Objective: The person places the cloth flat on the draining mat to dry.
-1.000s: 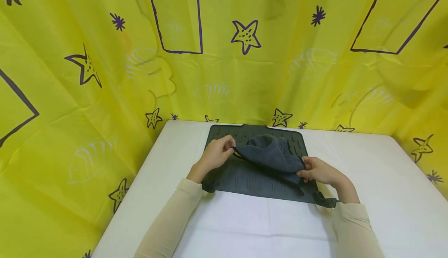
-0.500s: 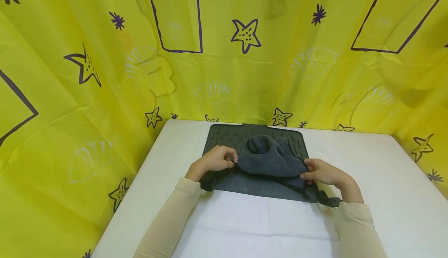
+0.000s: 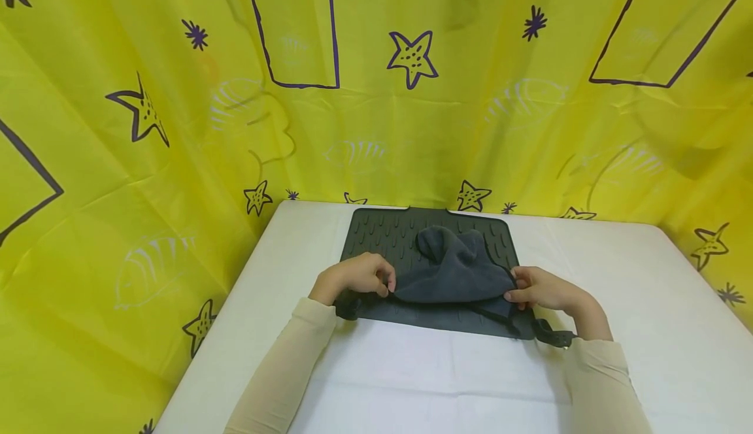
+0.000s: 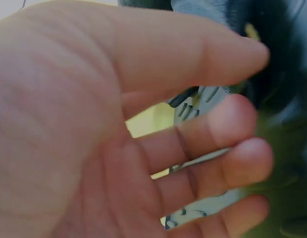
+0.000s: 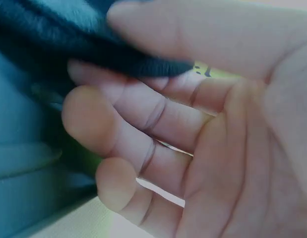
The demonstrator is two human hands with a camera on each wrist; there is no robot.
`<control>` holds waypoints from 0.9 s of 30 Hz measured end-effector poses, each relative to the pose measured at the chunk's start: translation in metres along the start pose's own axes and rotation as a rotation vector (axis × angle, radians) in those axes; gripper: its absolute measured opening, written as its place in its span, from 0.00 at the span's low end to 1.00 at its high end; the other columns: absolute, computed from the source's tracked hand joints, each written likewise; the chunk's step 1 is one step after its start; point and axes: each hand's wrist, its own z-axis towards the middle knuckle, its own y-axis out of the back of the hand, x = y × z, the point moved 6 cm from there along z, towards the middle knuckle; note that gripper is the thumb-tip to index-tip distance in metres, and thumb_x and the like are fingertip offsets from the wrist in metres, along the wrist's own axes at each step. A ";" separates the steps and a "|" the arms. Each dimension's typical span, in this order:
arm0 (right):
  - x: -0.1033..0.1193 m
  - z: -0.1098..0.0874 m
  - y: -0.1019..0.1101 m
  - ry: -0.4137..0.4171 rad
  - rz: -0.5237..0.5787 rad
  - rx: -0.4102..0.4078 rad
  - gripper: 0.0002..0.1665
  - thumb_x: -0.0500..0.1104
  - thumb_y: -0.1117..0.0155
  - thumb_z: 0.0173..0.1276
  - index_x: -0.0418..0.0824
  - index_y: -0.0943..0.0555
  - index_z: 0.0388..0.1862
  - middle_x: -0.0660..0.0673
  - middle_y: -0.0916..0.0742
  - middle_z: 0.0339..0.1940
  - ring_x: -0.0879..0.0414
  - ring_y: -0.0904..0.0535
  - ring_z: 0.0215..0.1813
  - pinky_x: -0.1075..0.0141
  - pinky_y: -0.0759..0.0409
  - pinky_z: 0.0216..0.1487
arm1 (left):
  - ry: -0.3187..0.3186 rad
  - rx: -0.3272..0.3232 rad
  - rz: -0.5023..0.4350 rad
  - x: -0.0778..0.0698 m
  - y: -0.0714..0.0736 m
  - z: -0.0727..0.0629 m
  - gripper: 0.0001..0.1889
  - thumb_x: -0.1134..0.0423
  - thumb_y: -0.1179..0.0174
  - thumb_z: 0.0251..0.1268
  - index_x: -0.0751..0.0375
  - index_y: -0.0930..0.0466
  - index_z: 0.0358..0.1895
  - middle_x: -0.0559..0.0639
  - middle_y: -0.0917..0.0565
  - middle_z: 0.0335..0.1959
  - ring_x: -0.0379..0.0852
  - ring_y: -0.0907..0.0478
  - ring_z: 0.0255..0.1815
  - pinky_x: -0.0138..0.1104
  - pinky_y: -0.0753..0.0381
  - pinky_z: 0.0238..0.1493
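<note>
Pinching edges of the dark cloth between fingers, left hand and right hand flank it — white table reaching outward.

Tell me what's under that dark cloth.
The ridged mat is under the dark cloth, showing past its far and near edges. The covered part is hidden; whether anything else lies there, I can't tell.

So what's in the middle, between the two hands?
A crumpled dark blue-grey cloth lies between the left hand and the right hand, over a dark ribbed mat. The head view shows it.
</note>
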 end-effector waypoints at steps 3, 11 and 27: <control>0.002 0.001 0.001 -0.002 -0.004 -0.025 0.15 0.46 0.37 0.75 0.34 0.27 0.44 0.44 0.18 0.29 0.52 0.23 0.35 0.63 0.24 0.37 | 0.038 0.024 -0.001 0.002 -0.003 -0.002 0.10 0.72 0.34 0.61 0.49 0.14 0.30 0.41 0.22 0.21 0.39 0.30 0.26 0.33 0.29 0.33; 0.007 0.007 0.001 -0.010 -0.018 -0.074 0.17 0.50 0.40 0.77 0.36 0.27 0.40 0.44 0.19 0.28 0.51 0.22 0.35 0.62 0.23 0.37 | 0.107 0.075 -0.011 0.008 -0.006 -0.007 0.09 0.70 0.33 0.61 0.50 0.13 0.27 0.41 0.22 0.22 0.40 0.30 0.28 0.34 0.29 0.33; 0.003 0.007 0.001 -0.020 -0.007 -0.104 0.13 0.43 0.38 0.76 0.34 0.29 0.42 0.47 0.19 0.24 0.52 0.20 0.30 0.64 0.24 0.35 | 0.114 -0.156 0.097 0.003 -0.009 0.013 0.05 0.58 0.35 0.71 0.55 0.13 0.38 0.44 0.20 0.25 0.39 0.28 0.26 0.30 0.29 0.31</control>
